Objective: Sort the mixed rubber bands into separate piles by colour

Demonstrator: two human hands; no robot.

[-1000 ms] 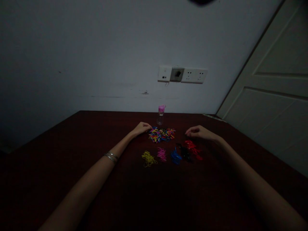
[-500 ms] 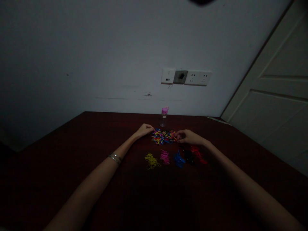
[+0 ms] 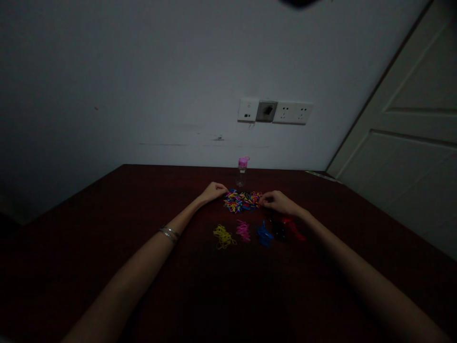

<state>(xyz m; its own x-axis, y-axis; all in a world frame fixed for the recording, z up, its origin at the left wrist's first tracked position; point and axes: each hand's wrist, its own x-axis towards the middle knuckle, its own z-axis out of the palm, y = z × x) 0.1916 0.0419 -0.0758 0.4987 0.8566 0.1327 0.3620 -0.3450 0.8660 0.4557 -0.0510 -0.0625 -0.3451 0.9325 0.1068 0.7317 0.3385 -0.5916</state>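
Note:
A mixed heap of small coloured rubber bands [image 3: 243, 202] lies on the dark red table between my hands. At its left edge is my left hand [image 3: 214, 191], fingers curled together with the tips touching the heap. My right hand [image 3: 281, 202] has its fingertips pinched at the heap's right edge. Whatever either hand pinches is too small and dark to see. Nearer to me, sorted piles form a row: yellow bands [image 3: 224, 237], pink bands [image 3: 243, 230], blue bands [image 3: 264, 235], black bands [image 3: 279, 230] and red bands [image 3: 294, 229], the last ones close to my right forearm.
Behind the heap stands a clear bottle [image 3: 241, 178] with a pink lid and loop. The table [image 3: 160, 181] meets a grey wall with a row of sockets [image 3: 274, 112]. A pale panelled door [image 3: 410, 119] is on the right.
My right fingers have drawn closer together at the heap's right edge. My left hand stays where it was. The whole view has shifted slightly.

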